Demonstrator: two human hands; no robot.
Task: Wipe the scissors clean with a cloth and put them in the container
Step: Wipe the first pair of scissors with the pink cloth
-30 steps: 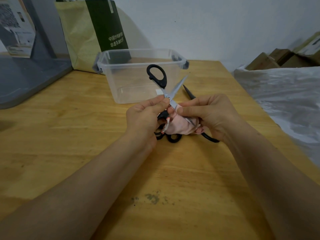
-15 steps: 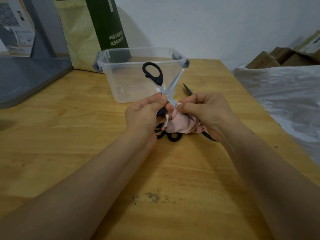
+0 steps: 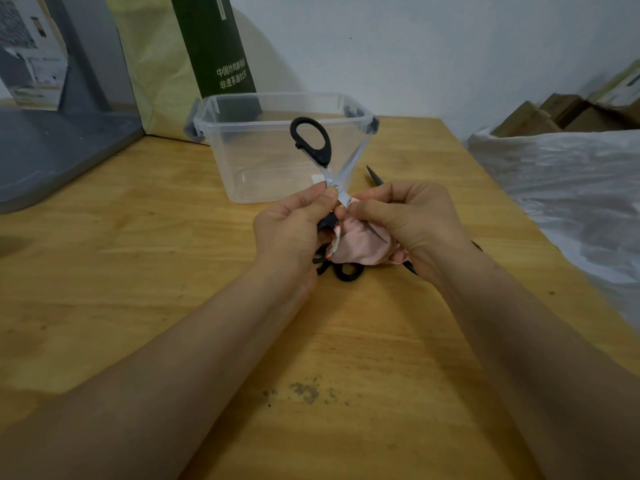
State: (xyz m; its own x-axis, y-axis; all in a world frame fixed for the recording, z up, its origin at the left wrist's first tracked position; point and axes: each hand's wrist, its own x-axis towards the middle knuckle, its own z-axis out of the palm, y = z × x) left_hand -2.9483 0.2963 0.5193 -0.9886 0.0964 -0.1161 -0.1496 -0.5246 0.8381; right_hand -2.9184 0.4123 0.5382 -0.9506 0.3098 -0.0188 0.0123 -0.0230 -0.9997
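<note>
Head view: wooden counter [image 3: 173, 271] against a white wall [image 3: 415, 46]. Clear plastic container [image 3: 242, 157] with grey latches sits upright, lid off, at the back of the counter, nothing visible inside. Green/yellow paper bag [image 3: 156, 64] stands behind it, grey stand [image 3: 52, 157] far left. Crumpled plastic sheet [image 3: 571, 188] on the right, cardboard boxes [image 3: 554, 112] beyond it. Dark stain [image 3: 306, 391] on the wood near the camera.

Scissors [image 3: 321, 154] are held in the air just in front of the container, blades spread in an X, one black handle loop pointing up. Left hand [image 3: 294, 230] pinches them at the pivot between thumb and forefinger. Right hand [image 3: 408, 223] grips a pink cloth [image 3: 360, 245], bunched round the lower blade, thumb pressing it at the blade. The blade tip pokes out over the cloth.

A second pair of scissors [image 3: 374, 174] lies on the counter under the hands, dark tip showing past the right hand. Black loops [image 3: 346, 273] sit below the cloth; can't tell which pair they belong to.
</note>
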